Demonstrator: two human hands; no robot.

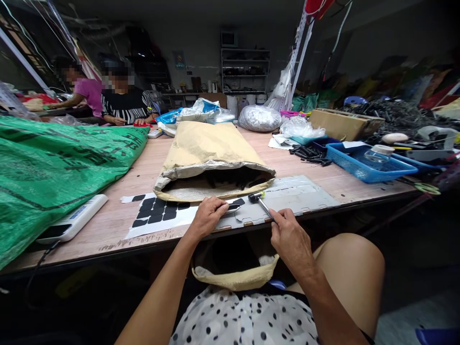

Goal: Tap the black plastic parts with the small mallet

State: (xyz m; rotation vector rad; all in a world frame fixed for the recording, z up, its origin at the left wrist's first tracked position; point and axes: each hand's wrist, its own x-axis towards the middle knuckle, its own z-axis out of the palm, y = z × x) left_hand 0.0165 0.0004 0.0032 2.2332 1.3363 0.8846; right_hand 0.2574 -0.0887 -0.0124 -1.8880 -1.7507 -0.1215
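My left hand [208, 215] is closed on a small black part [233, 207] and presses it onto a grey metal plate [298, 194] at the table's front edge. My right hand [289, 235] grips the handle of a small hammer [259, 199], whose black head hovers just right of the part. Behind both hands lies a tan paper sack [212, 158] with its open mouth facing me. A white sheet with black square pads [158, 211] lies left of my left hand. A second tan bag [237, 278] hangs open under the table in front of my lap.
A large green woven sack [53, 172] fills the table's left side, with a white digital scale [72, 223] beside it. Blue baskets [366, 165], loose black parts [311, 154] and a cardboard box [343, 123] are at the right. Two people sit at the far left.
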